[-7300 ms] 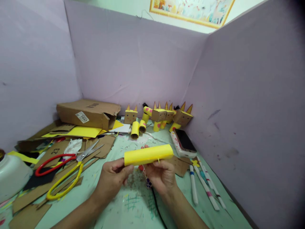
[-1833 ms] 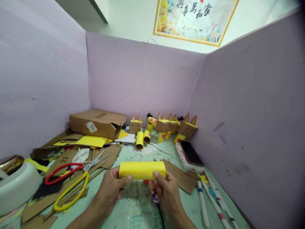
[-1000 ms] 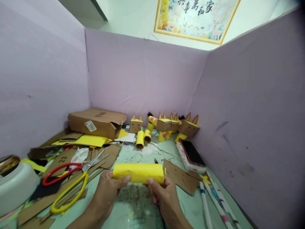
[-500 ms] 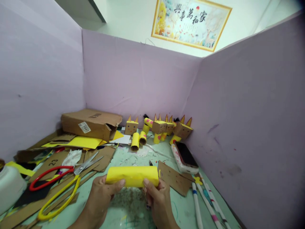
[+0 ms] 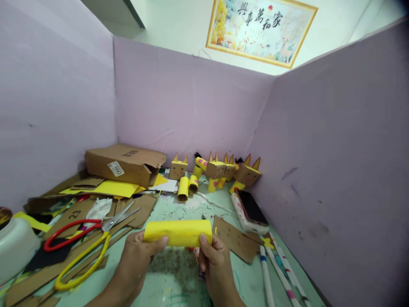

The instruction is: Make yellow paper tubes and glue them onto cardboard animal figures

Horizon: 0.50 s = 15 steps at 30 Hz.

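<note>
A yellow paper tube (image 5: 179, 233) lies level between my two hands, just above the green tabletop. My left hand (image 5: 142, 249) grips its left end, with the thumb along the front. The right end is held by my right hand (image 5: 214, 253), its thumb pressed on the lower front near the edge. My other fingers are mostly hidden behind the tube. Below the tube, beside my right hand, a small dark and reddish thing shows in part; I cannot make out what it is. A brown cardboard piece (image 5: 236, 238) lies just right of the tube.
Scissors (image 5: 105, 226) with red and yellow handles lie open on cardboard scraps at left, near a white jar (image 5: 17, 247). Behind are a cardboard box (image 5: 124, 164), small yellow tubes (image 5: 183, 189) and cardboard animal figures (image 5: 215, 170). A phone (image 5: 252, 207) and several markers (image 5: 266, 277) are at right.
My right thumb has shifted right along the tube toward its end. Both hands still hold the tube. The camera view has moved slightly.
</note>
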Each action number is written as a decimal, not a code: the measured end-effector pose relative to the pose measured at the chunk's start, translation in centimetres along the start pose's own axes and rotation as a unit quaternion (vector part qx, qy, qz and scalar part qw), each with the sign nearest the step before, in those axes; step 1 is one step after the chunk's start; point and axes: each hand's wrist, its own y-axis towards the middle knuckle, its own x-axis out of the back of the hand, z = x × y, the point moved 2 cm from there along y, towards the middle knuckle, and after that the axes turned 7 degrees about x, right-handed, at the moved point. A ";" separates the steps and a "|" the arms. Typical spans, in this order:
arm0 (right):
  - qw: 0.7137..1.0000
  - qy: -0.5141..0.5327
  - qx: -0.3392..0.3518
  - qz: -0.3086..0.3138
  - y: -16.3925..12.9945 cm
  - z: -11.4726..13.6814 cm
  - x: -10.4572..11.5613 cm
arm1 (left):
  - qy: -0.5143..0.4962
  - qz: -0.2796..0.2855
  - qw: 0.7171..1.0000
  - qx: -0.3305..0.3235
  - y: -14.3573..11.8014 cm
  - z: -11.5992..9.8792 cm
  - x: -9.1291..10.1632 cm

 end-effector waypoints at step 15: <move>0.998 -0.069 0.009 0.008 -0.3 0.5 0.1 | 0.043 -0.016 0.999 -0.010 -0.3 0.2 -0.5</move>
